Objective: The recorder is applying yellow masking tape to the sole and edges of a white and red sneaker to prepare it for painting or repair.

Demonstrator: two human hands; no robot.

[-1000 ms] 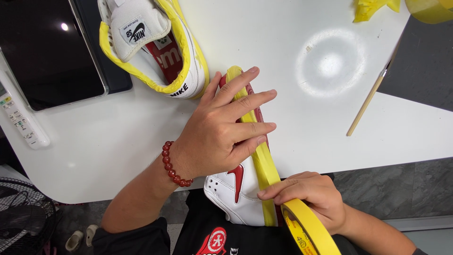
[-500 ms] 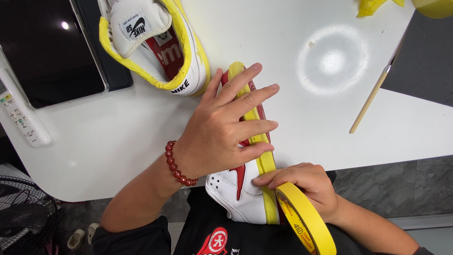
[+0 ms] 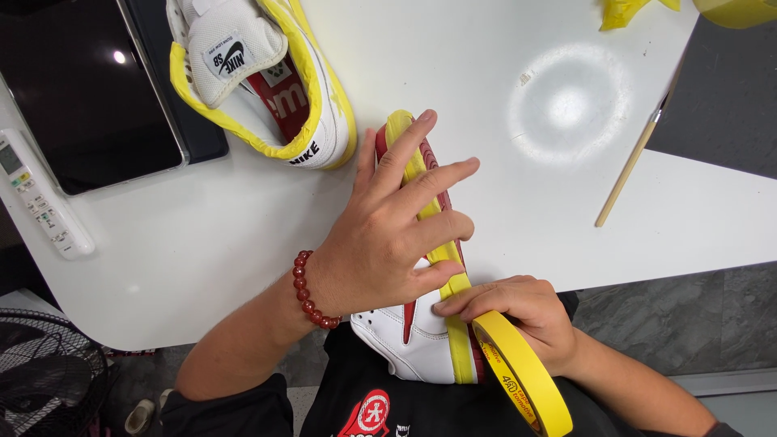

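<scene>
A white and red sneaker [image 3: 409, 344] lies on its side at the near edge of the white table [image 3: 202, 243], with a strip of yellow masking tape [image 3: 414, 166] running along its sole. My left hand [image 3: 388, 235], with a red bead bracelet at the wrist, lies flat on the shoe, fingers spread over the tape. My right hand [image 3: 526, 311] holds a roll of yellow masking tape [image 3: 522, 380] at the shoe's heel end, its fingertips pressing the strip down.
A second white sneaker [image 3: 259, 77] edged in yellow tape sits at the back left beside a dark tablet [image 3: 81, 89] and a white remote control [image 3: 40, 202]. A thin wooden brush handle [image 3: 635, 154] lies at right near a dark mat [image 3: 720, 89]. Yellow tape scraps [image 3: 627, 10] lie at the back.
My right hand has slid the tape roll up along the sole toward my left hand, which has shifted slightly along the shoe.
</scene>
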